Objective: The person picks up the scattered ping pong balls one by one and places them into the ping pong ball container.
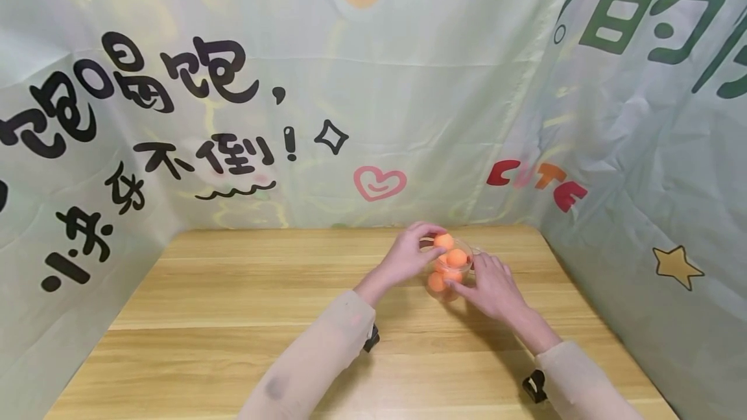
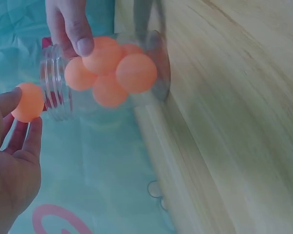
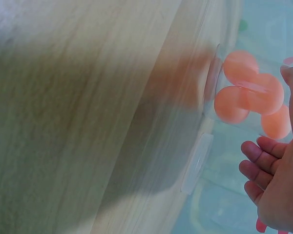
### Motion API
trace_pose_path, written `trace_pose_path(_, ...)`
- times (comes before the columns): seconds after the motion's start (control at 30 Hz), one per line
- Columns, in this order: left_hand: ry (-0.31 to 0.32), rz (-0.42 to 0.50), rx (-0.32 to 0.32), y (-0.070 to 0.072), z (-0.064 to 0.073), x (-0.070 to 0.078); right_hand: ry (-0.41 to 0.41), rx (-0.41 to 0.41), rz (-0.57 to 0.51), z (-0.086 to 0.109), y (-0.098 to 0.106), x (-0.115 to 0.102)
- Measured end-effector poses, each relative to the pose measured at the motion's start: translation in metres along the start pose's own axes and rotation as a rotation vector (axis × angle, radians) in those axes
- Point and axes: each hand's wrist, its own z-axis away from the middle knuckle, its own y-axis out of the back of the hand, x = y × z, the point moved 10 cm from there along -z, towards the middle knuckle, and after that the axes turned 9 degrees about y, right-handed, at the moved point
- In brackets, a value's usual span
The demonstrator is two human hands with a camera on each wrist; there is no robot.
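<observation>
My left hand (image 1: 406, 256) pinches an orange ping-pong ball (image 2: 28, 102) between thumb and fingertips, right at the jar's open mouth. The clear jar (image 2: 53, 80) stands upright on the table, with several more orange balls (image 2: 136, 73) piled inside it. From the right side, my right hand (image 1: 497, 287) holds the jar, thumb at the near side and fingers around the far side. In the right wrist view that hand's curled fingers (image 3: 261, 163) show beside the jar wall.
A clear round lid (image 3: 198, 163) lies on the wooden table (image 1: 233, 316) close to the jar. Printed cloth (image 1: 327, 96) hangs behind the table and along both sides. Black wrist devices (image 1: 535, 386) sit below the sleeves.
</observation>
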Motion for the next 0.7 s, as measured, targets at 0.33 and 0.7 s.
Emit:
trace_pose_path(0.33, -0.002, -0.247, -0.064, -0.015, -0.006, -0.004, 0.003, -0.001, -0.007, 0.001, -0.001, -0.002)
trace_pose_path(0.7, -0.053, -0.344, -0.056, -0.017, -0.004, 0.001, -0.014, -0.013, -0.007, 0.001, -0.002, 0.001)
